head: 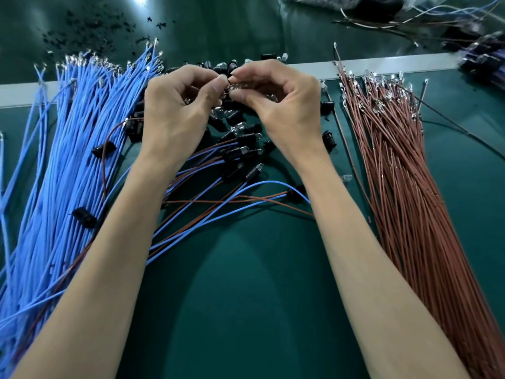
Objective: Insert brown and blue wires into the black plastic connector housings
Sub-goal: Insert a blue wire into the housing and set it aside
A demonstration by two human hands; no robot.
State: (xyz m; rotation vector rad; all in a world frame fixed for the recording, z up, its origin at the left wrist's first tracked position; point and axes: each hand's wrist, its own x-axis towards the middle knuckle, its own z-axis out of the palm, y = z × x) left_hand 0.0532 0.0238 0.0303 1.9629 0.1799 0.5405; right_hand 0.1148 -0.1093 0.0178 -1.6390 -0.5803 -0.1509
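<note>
My left hand (175, 110) and my right hand (284, 105) meet fingertip to fingertip above a heap of black connector housings (240, 127). Together they pinch a small clear part (236, 86) between thumbs and forefingers; what exactly it is stays hidden by the fingers. A thick bundle of blue wires (62, 165) lies to the left, and a bundle of brown wires (396, 170) to the right. Finished pairs of blue and brown wires in housings (218, 198) fan out between my forearms.
The green mat (259, 296) covers the bench, crossed by a pale strip (382, 64) behind the hands. Black scraps (90, 31) lie at the far left. More wires and dark parts (481, 53) sit at the far right corner.
</note>
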